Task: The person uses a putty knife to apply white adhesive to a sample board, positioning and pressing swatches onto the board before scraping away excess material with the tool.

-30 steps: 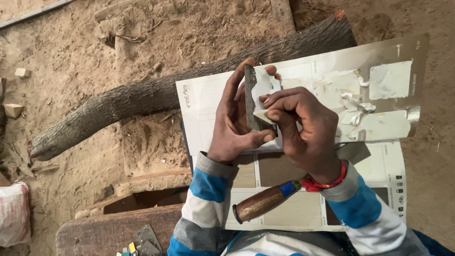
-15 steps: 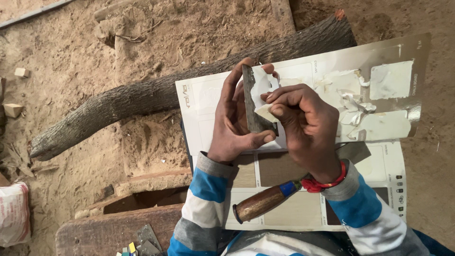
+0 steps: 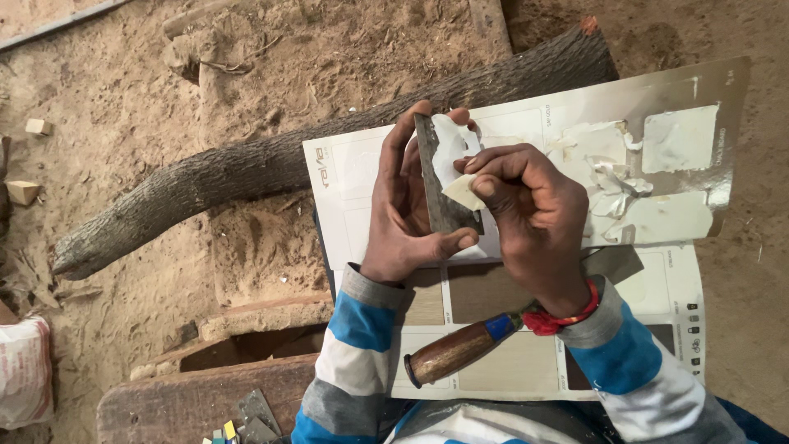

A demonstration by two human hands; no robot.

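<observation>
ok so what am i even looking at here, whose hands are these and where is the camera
There is no machine here. The camera sits on a person's head and looks down, so the two hands are that person's own, with striped blue, white and grey sleeves. The left hand holds a dark flat rectangular sample piece upright on its edge. The right hand pinches a small pale scrap against it. Under the hands lies an open sample book of laminate swatches, some patches torn off. A tool with a wooden handle rests on the book near the right wrist. Beyond is sandy ground with a log.
</observation>
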